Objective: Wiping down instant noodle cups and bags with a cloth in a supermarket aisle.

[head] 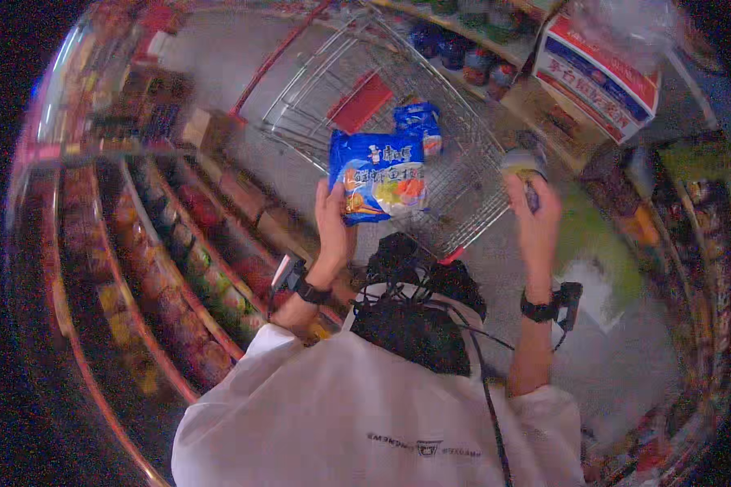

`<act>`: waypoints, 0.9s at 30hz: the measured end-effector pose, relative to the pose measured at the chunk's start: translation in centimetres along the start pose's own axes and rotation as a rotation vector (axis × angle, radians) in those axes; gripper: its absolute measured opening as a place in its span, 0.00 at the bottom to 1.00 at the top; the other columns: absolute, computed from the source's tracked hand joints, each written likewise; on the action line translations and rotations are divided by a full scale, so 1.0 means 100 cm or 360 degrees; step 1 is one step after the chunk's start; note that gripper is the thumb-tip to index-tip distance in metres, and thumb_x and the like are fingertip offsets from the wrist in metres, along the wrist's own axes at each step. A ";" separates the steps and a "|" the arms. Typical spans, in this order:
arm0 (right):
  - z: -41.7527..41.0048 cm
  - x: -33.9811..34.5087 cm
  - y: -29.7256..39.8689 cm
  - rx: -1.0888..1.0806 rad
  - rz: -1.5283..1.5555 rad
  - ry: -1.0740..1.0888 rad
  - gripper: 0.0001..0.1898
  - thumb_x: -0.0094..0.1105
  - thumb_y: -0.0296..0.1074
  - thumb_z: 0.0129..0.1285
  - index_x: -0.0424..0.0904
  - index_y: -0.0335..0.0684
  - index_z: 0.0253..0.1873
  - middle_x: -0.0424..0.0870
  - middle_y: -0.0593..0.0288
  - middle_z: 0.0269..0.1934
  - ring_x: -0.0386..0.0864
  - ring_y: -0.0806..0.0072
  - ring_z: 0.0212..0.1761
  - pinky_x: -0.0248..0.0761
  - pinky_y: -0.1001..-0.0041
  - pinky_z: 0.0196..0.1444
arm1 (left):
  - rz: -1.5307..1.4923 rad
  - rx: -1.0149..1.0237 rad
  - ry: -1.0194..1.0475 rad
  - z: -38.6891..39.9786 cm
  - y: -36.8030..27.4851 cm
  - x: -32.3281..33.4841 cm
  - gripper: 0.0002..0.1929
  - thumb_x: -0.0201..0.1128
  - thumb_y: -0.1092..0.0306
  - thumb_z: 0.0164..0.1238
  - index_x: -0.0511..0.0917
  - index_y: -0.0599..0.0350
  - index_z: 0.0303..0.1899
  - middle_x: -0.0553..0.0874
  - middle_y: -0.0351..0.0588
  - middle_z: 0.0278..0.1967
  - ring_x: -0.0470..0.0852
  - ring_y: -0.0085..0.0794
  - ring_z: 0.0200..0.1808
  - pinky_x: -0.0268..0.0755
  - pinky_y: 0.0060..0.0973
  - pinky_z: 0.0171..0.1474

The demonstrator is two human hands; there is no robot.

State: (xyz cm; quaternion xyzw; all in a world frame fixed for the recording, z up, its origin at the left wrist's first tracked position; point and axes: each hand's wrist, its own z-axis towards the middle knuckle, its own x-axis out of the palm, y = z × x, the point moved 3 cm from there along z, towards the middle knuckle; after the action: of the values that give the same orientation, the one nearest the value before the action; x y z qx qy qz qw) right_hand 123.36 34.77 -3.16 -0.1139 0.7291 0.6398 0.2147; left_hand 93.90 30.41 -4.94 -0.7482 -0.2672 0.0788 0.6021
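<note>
My left hand [335, 228] grips the left edge of a blue instant noodle packet [381, 176], its printed front facing up. A second blue packet [419, 125] lies just beyond it, over the wire shopping cart [469, 146]. My right hand [533, 210], to the right of the cart, holds a small, blurred container [524, 164] that looks like a cup or jar with a pale top; its exact kind cannot be told. A red panel [360, 102] shows on the cart.
Curved shelves of packaged goods [183, 255] run along my left, with cardboard boxes [206, 129] at their end. A printed carton [597, 79] stands on a brown box [548, 119] at the upper right. More shelves [694, 243] line the right side.
</note>
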 end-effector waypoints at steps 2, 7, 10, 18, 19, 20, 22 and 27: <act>-0.011 0.017 0.055 -0.0389 -0.0115 0.0165 0.16 0.64 0.43 0.53 0.80 0.36 0.40 0.79 0.43 0.45 0.79 0.55 0.43 0.71 0.66 0.46 | 0.0486 0.0296 0.0128 -0.013 -0.019 -0.008 0.07 0.47 0.65 0.71 0.68 0.57 0.41 0.75 0.40 0.37 0.75 0.21 0.38 0.70 0.21 0.43; 0.008 0.061 0.082 -0.1043 -0.0107 0.0337 0.12 0.68 0.34 0.49 0.81 0.33 0.34 0.77 0.43 0.49 0.79 0.53 0.41 0.71 0.66 0.43 | 0.0346 0.0158 0.0030 -0.018 -0.015 0.026 0.11 0.47 0.61 0.72 0.67 0.59 0.46 0.74 0.42 0.40 0.73 0.19 0.41 0.68 0.19 0.45; 0.026 0.093 0.088 -0.1214 -0.0127 0.0514 0.11 0.68 0.36 0.49 0.82 0.36 0.33 0.78 0.42 0.46 0.80 0.53 0.36 0.73 0.67 0.37 | 0.0478 0.0148 0.0084 -0.015 -0.018 0.038 0.12 0.46 0.62 0.73 0.65 0.59 0.48 0.73 0.41 0.41 0.71 0.18 0.43 0.65 0.19 0.48; 0.030 0.129 0.128 -0.1637 -0.0345 0.0932 0.09 0.68 0.37 0.45 0.79 0.40 0.28 0.76 0.56 0.38 0.77 0.63 0.31 0.71 0.67 0.28 | 0.0584 0.0263 -0.0200 0.023 -0.049 0.029 0.12 0.45 0.60 0.73 0.67 0.59 0.46 0.73 0.39 0.39 0.68 0.16 0.41 0.63 0.17 0.46; 0.021 0.137 0.131 -0.1704 -0.0386 0.0984 0.09 0.68 0.36 0.44 0.78 0.40 0.27 0.75 0.58 0.37 0.77 0.64 0.31 0.71 0.67 0.28 | 0.0540 0.0309 -0.0247 0.028 -0.052 0.017 0.12 0.45 0.60 0.73 0.67 0.59 0.46 0.73 0.39 0.38 0.69 0.16 0.40 0.63 0.16 0.45; 0.014 0.146 0.132 -0.1684 -0.0247 0.1002 0.09 0.69 0.34 0.42 0.77 0.41 0.26 0.73 0.60 0.32 0.76 0.64 0.29 0.70 0.67 0.26 | 0.0496 0.0354 -0.0291 0.034 -0.055 0.004 0.12 0.45 0.60 0.73 0.67 0.59 0.46 0.74 0.39 0.38 0.70 0.15 0.40 0.63 0.16 0.45; 0.017 0.156 0.136 -0.1740 -0.0210 0.1004 0.07 0.66 0.36 0.44 0.77 0.44 0.27 0.71 0.60 0.32 0.75 0.64 0.29 0.71 0.66 0.24 | 0.0399 0.0344 -0.0390 0.043 -0.071 -0.008 0.13 0.46 0.59 0.73 0.67 0.59 0.46 0.75 0.41 0.39 0.73 0.16 0.40 0.67 0.17 0.42; 0.039 0.199 0.156 -0.1697 -0.0155 0.0863 0.12 0.70 0.33 0.42 0.77 0.34 0.26 0.78 0.46 0.44 0.79 0.55 0.35 0.71 0.65 0.30 | -0.0006 0.0368 -0.0464 0.080 -0.094 -0.052 0.13 0.47 0.60 0.72 0.66 0.59 0.48 0.75 0.42 0.41 0.75 0.20 0.41 0.71 0.21 0.43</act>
State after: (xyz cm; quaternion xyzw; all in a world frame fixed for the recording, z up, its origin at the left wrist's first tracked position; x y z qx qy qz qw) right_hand 99.64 43.20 1.14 -0.3983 0.3303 0.8549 -0.0366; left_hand 83.14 35.95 0.79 -0.6543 -0.3422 0.2153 0.6391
